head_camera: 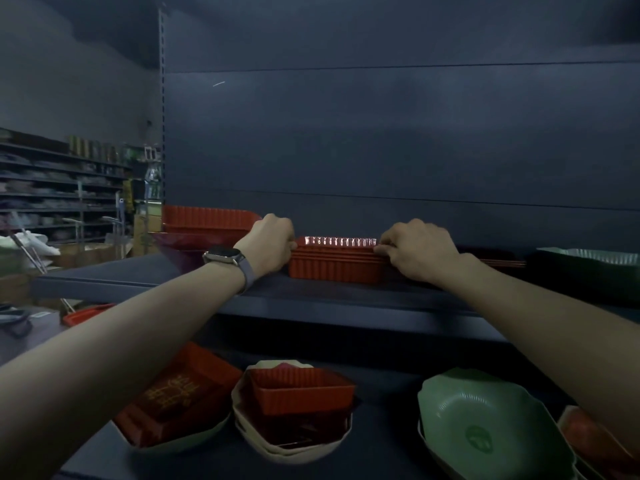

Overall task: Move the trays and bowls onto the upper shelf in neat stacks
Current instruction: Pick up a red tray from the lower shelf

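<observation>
A stack of red ribbed trays (336, 266) rests on the upper shelf (173, 282). My left hand (272, 245), with a watch on its wrist, grips the stack's left end. My right hand (417, 249) grips its right end. Behind to the left sits a larger red ribbed tray stack (207, 220) over a dark red bowl (180, 249). On the lower shelf lie a red tray with gold lettering (176, 396), a small red tray (301, 389) inside white bowls (291, 445), a green bowl (485, 424) and a reddish bowl (595, 438).
A pale green tray (595, 256) sits at the upper shelf's right end. The dark back panel (381, 140) rises behind the shelf. Stocked shelving (59, 188) and boxes fill the room at left. A red lid (86, 313) lies on a counter below left.
</observation>
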Demonstrator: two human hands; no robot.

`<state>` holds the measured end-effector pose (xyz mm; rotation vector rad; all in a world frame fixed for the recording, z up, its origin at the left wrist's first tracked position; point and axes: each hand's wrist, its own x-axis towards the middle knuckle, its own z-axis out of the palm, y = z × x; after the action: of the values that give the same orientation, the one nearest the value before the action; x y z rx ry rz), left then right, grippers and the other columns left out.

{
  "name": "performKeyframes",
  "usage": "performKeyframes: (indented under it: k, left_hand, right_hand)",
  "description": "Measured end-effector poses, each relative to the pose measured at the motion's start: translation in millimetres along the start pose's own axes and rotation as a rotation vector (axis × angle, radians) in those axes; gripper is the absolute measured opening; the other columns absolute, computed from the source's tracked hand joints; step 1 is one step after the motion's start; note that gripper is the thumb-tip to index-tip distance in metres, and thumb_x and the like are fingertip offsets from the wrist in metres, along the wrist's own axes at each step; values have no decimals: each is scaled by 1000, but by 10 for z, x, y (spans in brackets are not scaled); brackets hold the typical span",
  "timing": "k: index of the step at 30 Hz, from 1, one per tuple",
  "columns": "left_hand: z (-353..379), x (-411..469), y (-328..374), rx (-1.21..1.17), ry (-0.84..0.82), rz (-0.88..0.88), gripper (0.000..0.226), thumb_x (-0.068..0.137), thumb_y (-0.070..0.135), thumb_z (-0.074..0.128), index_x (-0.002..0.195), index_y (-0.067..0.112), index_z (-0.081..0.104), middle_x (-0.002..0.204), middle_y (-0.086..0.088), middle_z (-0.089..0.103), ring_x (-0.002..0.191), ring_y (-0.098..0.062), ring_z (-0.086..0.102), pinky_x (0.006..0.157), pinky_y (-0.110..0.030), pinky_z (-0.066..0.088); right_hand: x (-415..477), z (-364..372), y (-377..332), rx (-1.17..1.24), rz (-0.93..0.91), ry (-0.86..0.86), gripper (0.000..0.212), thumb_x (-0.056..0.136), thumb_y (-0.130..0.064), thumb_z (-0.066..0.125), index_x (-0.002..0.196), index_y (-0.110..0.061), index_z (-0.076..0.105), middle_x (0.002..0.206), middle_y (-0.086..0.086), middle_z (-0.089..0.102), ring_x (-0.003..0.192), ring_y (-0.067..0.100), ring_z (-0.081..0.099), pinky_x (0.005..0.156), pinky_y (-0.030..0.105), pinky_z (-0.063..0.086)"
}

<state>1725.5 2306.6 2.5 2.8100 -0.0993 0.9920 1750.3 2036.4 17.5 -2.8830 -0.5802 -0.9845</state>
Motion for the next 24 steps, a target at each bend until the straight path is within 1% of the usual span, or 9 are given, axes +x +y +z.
performKeyframes:
  k: [3,6,7,9,11,12,16,20,24]
  left_hand:
    - [-11,-26,-19,-6,-14,-6,17,98,17,65,95,7,78,100,-22,70,96,-47,67,82,-43,58]
    - [-11,-83,10,5,-6,-14,16,95,17,65,88,9,76,94,-20,69,93,-47,67,82,-46,59]
    - [-26,-116,46,14,1,-18,15,94,17,64,86,9,75,93,-19,68,93,-47,66,81,-47,59]
    - [-72,-181,123,24,22,-33,14,91,17,63,92,13,77,99,-16,70,97,-46,66,83,-48,59]
    - [-137,-252,204,11,47,-42,23,91,16,61,102,22,80,110,-11,73,101,-42,68,86,-47,60]
    - [-167,-283,233,-5,56,-48,27,90,17,59,105,25,81,111,-9,74,102,-41,68,86,-46,60]
    - [-267,-435,360,-64,61,-55,26,91,24,60,105,29,81,105,-5,77,103,-36,70,88,-44,60]
    - [-376,-641,485,-147,100,-24,28,92,30,60,112,31,79,104,7,78,101,-22,72,91,-40,60]
    - [-507,-882,537,-227,143,-11,37,83,43,53,110,40,76,92,15,77,96,-15,73,92,-40,60]
  right_hand:
    - [-39,-14,7,-5,-12,-23,37,107,-52,48,131,-36,71,130,10,66,125,34,55,105,40,40]
    - [-85,-1,11,-1,-37,-14,35,107,-47,51,132,-33,70,131,6,66,131,28,47,111,42,35]
    - [-103,8,10,13,-35,0,33,106,-45,52,131,-31,70,131,5,66,130,28,48,110,42,36]
    - [-139,15,0,36,-37,42,31,105,-42,55,127,-28,72,127,4,69,127,27,51,107,41,39]
    - [-179,11,-9,57,-44,83,29,104,-41,56,122,-26,73,123,3,71,123,26,55,103,41,43]
    - [-206,6,-18,79,-43,95,29,103,-40,56,120,-25,73,121,3,71,122,26,56,102,41,44]
    - [-333,-22,-94,169,-53,132,27,101,-38,56,116,-23,74,115,2,71,116,26,58,96,40,48]
    - [-452,-84,-222,292,-74,177,25,100,-38,55,113,-26,73,110,-2,69,109,22,61,90,39,51]
    - [-558,-127,-363,441,-98,201,24,98,-42,55,109,-30,72,107,-10,68,104,16,64,90,39,54]
